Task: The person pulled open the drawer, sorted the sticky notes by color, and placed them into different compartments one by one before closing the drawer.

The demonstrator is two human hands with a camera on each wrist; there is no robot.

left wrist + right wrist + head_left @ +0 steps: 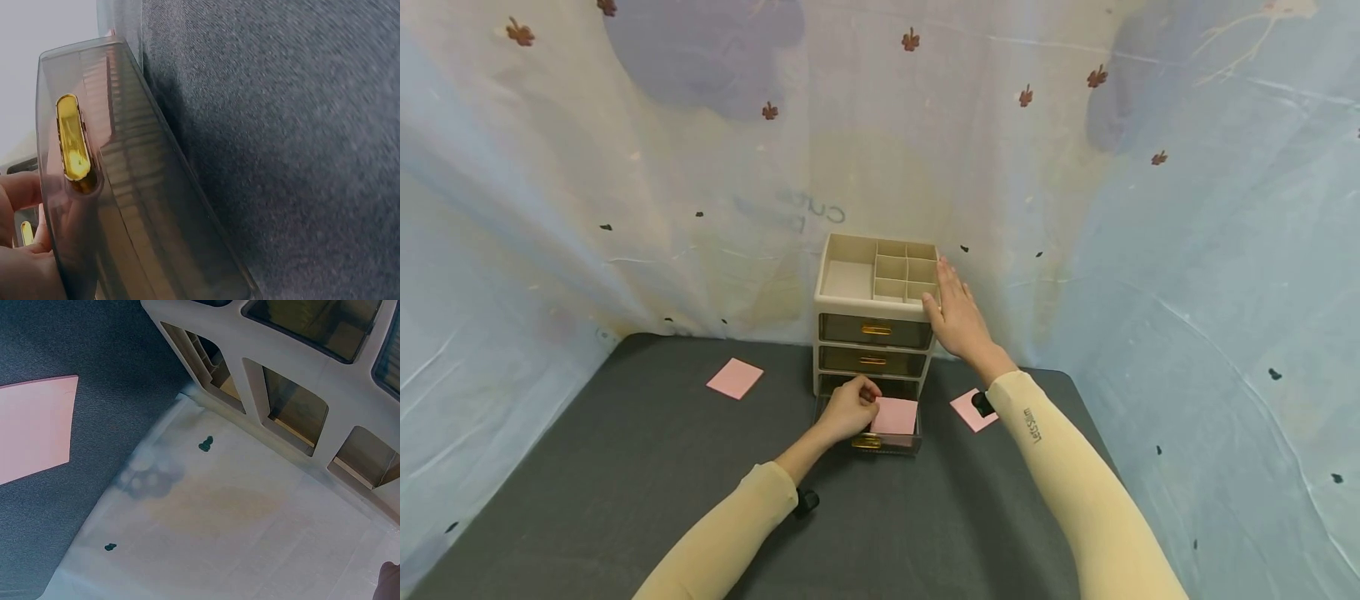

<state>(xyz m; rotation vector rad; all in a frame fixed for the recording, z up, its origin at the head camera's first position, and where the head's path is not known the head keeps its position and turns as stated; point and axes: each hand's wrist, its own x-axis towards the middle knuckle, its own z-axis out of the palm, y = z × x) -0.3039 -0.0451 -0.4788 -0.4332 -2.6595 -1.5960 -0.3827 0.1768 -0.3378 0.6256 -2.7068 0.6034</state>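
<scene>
A cream desktop drawer organizer (872,307) stands at the back of the table, its bottom drawer (898,447) pulled out. My left hand (847,410) is over that smoky clear drawer and pinches the left edge of a pink sticky note pad (895,415), which sits tilted inside it. In the left wrist view the drawer's gold handle (74,139) is close by, and the drawer front partly covers the fingers. My right hand (958,317) rests with straight fingers against the organizer's upper right side. Only a bit of that hand (388,582) shows in the right wrist view.
One pink sticky note pad (735,378) lies on the dark table (647,467) left of the organizer. Another pink pad (972,413) lies to the right, partly under my right forearm. A patterned curtain (880,150) hangs right behind the organizer.
</scene>
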